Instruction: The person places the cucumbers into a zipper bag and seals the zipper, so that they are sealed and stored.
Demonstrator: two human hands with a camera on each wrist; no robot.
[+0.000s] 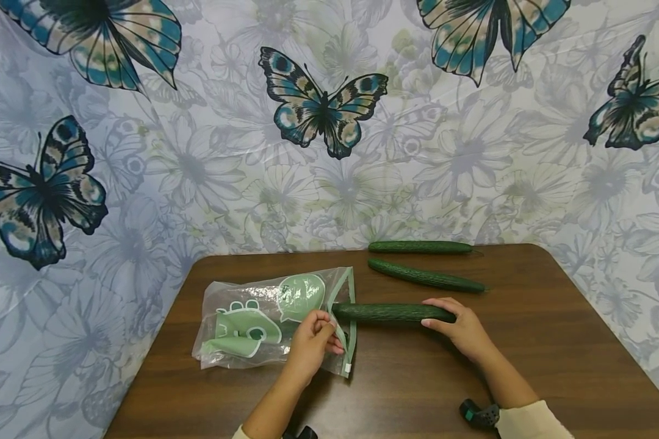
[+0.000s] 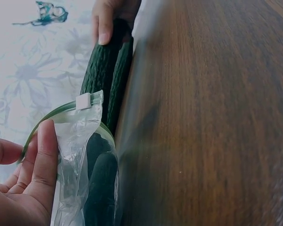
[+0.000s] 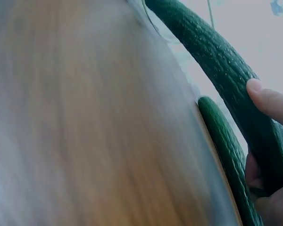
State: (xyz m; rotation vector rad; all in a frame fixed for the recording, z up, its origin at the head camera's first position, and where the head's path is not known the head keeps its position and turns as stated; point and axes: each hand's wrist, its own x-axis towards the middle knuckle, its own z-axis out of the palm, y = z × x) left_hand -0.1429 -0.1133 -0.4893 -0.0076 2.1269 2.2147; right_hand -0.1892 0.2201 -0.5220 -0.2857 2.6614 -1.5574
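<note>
A clear zip bag [image 1: 299, 297] with green printing lies on the table, its green-edged mouth to the right. My left hand [image 1: 309, 342] pinches the near part of that mouth between thumb and fingers. In the left wrist view a white slider [image 2: 83, 101] sits on the bag's edge. My right hand [image 1: 468, 330] grips a dark green cucumber [image 1: 384, 313] near its right end; thumb and fingers lie on opposite sides. The cucumber's left tip is at the bag's opening. Dark green shapes [image 2: 101, 183] show through the plastic in the left wrist view.
Two more cucumbers lie at the back of the brown table [image 1: 406, 378]: one by the far edge [image 1: 420, 247], one slightly nearer and slanted [image 1: 425, 276]. A butterfly-printed cloth [image 1: 324, 201] hangs behind. A black wrist device [image 1: 479, 414] is by the right sleeve.
</note>
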